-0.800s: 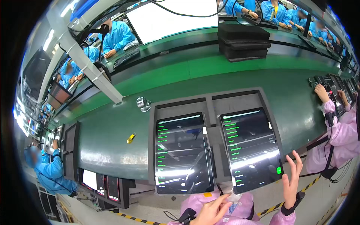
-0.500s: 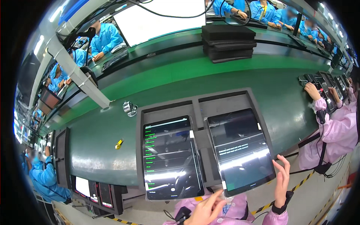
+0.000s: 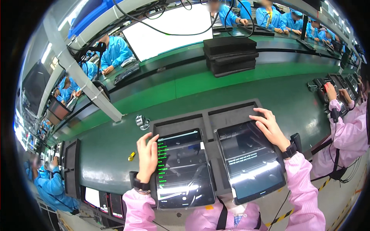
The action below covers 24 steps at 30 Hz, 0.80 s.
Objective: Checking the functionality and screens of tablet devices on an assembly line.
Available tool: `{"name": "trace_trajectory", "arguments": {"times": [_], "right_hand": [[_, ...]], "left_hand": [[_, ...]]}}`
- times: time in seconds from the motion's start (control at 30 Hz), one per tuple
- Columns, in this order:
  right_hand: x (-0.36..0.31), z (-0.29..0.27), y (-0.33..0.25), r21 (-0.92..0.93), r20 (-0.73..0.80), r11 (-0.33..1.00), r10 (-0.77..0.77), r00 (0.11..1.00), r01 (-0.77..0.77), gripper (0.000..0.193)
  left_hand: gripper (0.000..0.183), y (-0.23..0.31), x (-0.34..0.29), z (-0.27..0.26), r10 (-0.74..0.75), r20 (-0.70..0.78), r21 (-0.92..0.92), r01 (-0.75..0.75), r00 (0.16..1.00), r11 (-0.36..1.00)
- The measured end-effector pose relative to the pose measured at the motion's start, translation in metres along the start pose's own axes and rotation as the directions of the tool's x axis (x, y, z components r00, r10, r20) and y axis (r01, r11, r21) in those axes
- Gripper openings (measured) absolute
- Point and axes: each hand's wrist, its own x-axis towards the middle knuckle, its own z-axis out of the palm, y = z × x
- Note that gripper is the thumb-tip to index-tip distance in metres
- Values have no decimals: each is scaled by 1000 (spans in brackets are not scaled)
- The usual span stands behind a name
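Observation:
Two dark tablets lie side by side in a black foam tray (image 3: 232,118), their near ends jutting past its front. The left tablet (image 3: 185,165) shows a list of green lines. A few lines of white text show on the right tablet (image 3: 250,169). My left hand (image 3: 147,158) is at the left tablet's left edge, fingers stretched upward and holding nothing. Over the right tablet's upper right corner is my right hand (image 3: 271,131), its fingers apart and empty. Whether either hand touches its tablet is hard to tell.
A shiny metal object (image 3: 142,122) and a small yellow item (image 3: 132,156) sit left of the tray on the green bench (image 3: 104,165). Black foam blocks (image 3: 230,56) are stacked behind. A grey post (image 3: 84,82) rises at left. A co-worker in pink (image 3: 347,127) works at right.
My left hand has gone from the tablets' near edge up to the left tablet's left side. My right hand has moved from the right tablet's lower right side to its upper corner. The view has shifted.

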Motion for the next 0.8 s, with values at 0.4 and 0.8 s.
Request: {"name": "trace_trajectory", "arguments": {"times": [0.4, 0.8], "right_hand": [[-9, -7, 16, -2, 93, 999, -42, 995, 43, 27], [-23, -12, -2, -26, 125, 995, -90, 988, 94, 28]], "left_hand": [[42, -15, -5, 7, 17, 12, 63, -18, 1000, 998], [27, -2, -13, 2, 106, 53, 70, -110, 993, 991]]}}
